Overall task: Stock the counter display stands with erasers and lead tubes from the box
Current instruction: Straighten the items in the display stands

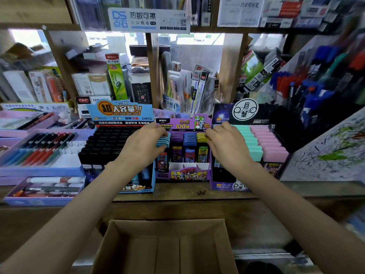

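Note:
Three display stands sit side by side on the counter. The middle purple stand holds lead tubes in teal, purple, blue and yellow rows. My left hand grips the teal-capped tubes at its left side. My right hand grips the yellow-capped tubes at its right side. The blue stand on the left is packed with black-capped tubes. The dark stand on the right carries teal and pink rows. The cardboard box below looks empty.
Purple trays of pens lie at the left. A slanted rack of blue and red pens and a scribbled test sheet stand at the right. Shelves behind hold boxed stationery. The wooden counter edge runs in front.

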A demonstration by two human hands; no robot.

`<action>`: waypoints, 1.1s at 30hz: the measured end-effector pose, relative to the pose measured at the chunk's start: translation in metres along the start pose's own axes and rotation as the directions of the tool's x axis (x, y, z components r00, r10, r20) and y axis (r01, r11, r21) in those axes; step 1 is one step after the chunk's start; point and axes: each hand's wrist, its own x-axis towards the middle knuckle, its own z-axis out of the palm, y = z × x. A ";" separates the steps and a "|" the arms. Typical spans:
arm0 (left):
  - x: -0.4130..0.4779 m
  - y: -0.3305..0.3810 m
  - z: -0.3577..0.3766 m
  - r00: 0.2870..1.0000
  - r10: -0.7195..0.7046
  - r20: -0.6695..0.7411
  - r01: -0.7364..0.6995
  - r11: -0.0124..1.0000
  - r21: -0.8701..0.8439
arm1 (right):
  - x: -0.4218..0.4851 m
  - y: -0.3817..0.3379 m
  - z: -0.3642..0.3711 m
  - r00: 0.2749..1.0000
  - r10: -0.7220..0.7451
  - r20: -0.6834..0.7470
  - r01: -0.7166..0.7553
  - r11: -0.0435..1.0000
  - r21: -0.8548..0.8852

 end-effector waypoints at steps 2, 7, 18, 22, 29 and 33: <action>-0.002 0.003 -0.002 0.999 0.021 -0.040 -0.021 1.000 -0.001 | 0.001 -0.001 0.000 1.000 -0.003 0.010 0.003 1.000 -0.024; -0.004 0.031 -0.007 0.985 0.112 -0.130 -0.120 0.991 -0.052 | -0.001 0.018 -0.016 0.998 0.026 -0.064 -0.016 0.988 0.151; 0.005 0.131 0.050 0.996 0.018 -0.086 -0.067 0.788 -0.613 | -0.062 0.118 -0.020 0.795 0.584 0.165 -0.460 0.403 0.791; 0.016 0.146 0.063 0.996 -0.088 -0.019 0.050 0.715 -0.697 | -0.061 0.106 -0.002 0.792 0.572 0.215 -0.444 0.297 0.846; 0.039 0.153 0.068 0.977 -0.214 0.016 0.157 0.664 -0.731 | -0.054 0.104 0.009 0.745 0.598 0.296 -0.425 0.083 0.902; 0.037 0.153 0.076 0.987 -0.158 -0.035 0.103 0.779 -0.618 | -0.052 0.102 0.013 0.747 0.612 0.261 -0.443 0.165 0.881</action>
